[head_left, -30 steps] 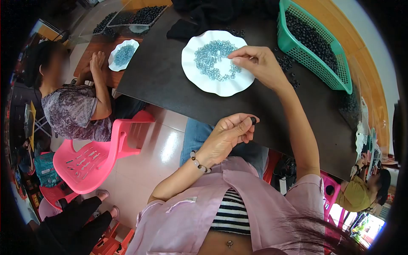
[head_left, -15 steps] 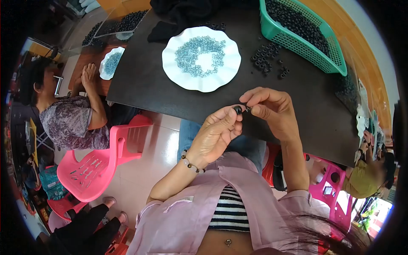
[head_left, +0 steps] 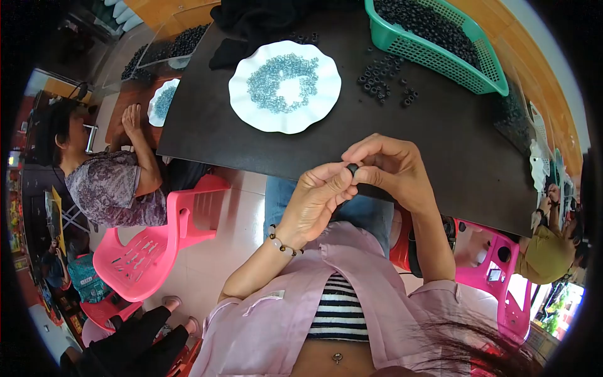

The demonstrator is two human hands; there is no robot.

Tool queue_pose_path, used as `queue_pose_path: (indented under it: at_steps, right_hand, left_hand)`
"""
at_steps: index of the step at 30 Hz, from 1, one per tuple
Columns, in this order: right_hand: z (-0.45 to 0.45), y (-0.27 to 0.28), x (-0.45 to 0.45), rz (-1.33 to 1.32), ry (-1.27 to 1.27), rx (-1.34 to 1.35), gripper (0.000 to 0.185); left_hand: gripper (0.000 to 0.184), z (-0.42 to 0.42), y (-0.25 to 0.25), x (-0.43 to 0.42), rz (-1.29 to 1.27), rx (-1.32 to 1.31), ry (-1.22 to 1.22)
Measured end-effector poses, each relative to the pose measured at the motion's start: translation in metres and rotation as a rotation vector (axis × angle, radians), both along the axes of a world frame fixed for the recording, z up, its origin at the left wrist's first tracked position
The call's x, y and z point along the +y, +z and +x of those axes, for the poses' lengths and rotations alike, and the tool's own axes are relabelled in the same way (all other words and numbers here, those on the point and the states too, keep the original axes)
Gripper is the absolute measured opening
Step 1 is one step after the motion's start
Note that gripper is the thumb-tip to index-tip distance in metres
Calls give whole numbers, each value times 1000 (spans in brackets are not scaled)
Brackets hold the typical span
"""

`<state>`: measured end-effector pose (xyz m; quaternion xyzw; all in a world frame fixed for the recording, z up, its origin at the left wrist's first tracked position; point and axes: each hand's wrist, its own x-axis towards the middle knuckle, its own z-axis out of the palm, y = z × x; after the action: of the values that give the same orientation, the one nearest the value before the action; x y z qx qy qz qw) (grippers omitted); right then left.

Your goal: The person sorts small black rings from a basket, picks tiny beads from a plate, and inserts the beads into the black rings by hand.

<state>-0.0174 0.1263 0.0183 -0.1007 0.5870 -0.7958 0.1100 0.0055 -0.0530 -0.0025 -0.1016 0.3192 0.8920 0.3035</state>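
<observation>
Between the thumb and fingers of my left hand (head_left: 319, 200) is a small black ring-like piece (head_left: 352, 168). My right hand (head_left: 397, 168) is closed in a pinch, its thumb and fingertips meeting at the same piece. Anything tiny inside the right pinch is hidden. Both hands are held up over my lap, at the table's near edge. Beyond them lies a white wavy-edged plate (head_left: 325, 108) bearing many tiny clear bluish pieces (head_left: 267, 85). To its right, loose black ring-like pieces (head_left: 375, 80) are scattered on the dark table (head_left: 440, 151).
A green mesh basket (head_left: 433, 60) full of black pieces stands at the back right. Black cloth (head_left: 251, 25) lies at the back. On the left a person (head_left: 116, 182) sits by a pink chair (head_left: 141, 264) and a second white plate (head_left: 154, 119). Another person (head_left: 546, 254) is at far right.
My right fingertips have closed in on the black piece; a small dark coiled-looking bit between them is now out of sight. The view has shifted slightly, so the plate and basket appear further left.
</observation>
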Motion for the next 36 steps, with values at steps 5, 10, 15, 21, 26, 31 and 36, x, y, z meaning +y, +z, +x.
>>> queue_pose_path:
  at_steps: [5, 10, 15, 21, 26, 31, 36]
  right_hand:
    - [-1, 2, 7, -8, 163, -198, 25]
    - [-7, 11, 33, 160, 37, -129, 23]
    - [-34, -14, 88, 696, -293, 58, 14]
    - [-63, -23, 112, 972, -459, 200, 12]
    - [-84, -24, 107, 1260, -479, 441, 13]
    - [-94, -22, 96, 1452, -485, 343, 19]
    - [-99, -18, 91, 1483, -433, 262, 19]
  left_hand:
    - [19, 3, -1, -1, 10, -4, -45]
    - [23, -1, 0, 4, 162, -124, -69]
    - [24, -6, -1, 2, 274, -249, -67]
    - [23, -7, 1, 5, 300, -298, -53]
    - [24, -5, -1, 5, 292, -305, -56]
    - [24, -4, 0, 6, 276, -290, -55]
    - [24, -4, 1, 6, 271, -288, -65]
